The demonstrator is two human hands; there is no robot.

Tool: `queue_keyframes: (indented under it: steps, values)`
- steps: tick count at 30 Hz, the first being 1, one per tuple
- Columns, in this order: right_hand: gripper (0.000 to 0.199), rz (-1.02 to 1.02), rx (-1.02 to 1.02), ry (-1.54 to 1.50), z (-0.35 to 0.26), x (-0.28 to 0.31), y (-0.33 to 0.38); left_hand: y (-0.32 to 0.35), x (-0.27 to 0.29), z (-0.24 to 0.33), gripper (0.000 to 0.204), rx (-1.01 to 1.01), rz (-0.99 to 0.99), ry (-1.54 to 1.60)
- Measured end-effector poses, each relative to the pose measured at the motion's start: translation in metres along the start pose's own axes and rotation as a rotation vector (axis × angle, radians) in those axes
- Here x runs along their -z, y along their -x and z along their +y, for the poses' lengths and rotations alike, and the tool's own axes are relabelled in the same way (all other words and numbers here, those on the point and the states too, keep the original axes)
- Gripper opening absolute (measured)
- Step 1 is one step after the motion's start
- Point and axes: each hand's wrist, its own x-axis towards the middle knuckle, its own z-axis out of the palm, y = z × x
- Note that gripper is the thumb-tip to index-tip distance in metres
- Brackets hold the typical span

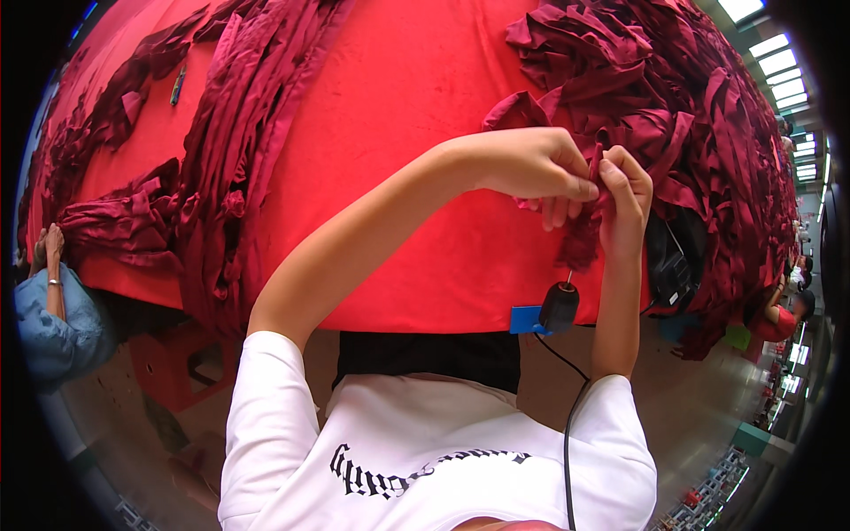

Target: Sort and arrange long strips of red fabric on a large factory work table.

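Both of my hands work close together over the red-covered table, at a dark red fabric strip [582, 243]. My right hand [627, 188] is closed, its thumb and bent fingers pinching the strip. My left hand [542, 170] reaches across from the left with the wrist bent. Its thumb and forefinger close on the same fabric, while its other fingers curl downward. Below them a black device [560, 306] with a thin metal rod stands at the table's near edge. The strip's lower end is gathered around that rod. A black cord [568, 434] runs down from the device.
Heaped dark red fabric [655, 115] covers the table's right side. More long strips [232, 150] lie on the left. A blue block [528, 319] sits beside the device, and a black bag-like item [677, 261] lies right. A co-worker's hands [53, 241] touch fabric at far left. A red stool [181, 363] stands below.
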Motion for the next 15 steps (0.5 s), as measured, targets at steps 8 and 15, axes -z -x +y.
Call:
queue_keyframes:
  steps: [8,15]
  values:
    - [0.025,-0.050,-0.089,-0.044,-0.0029,-0.0041,0.0020,0.0032,0.0020,0.0012,0.040,0.013,0.013,-0.057]
    - [0.023,0.207,0.022,-0.006,0.0009,-0.0032,-0.0013,-0.0051,0.0019,0.0014,0.043,-0.076,0.282,-0.030]
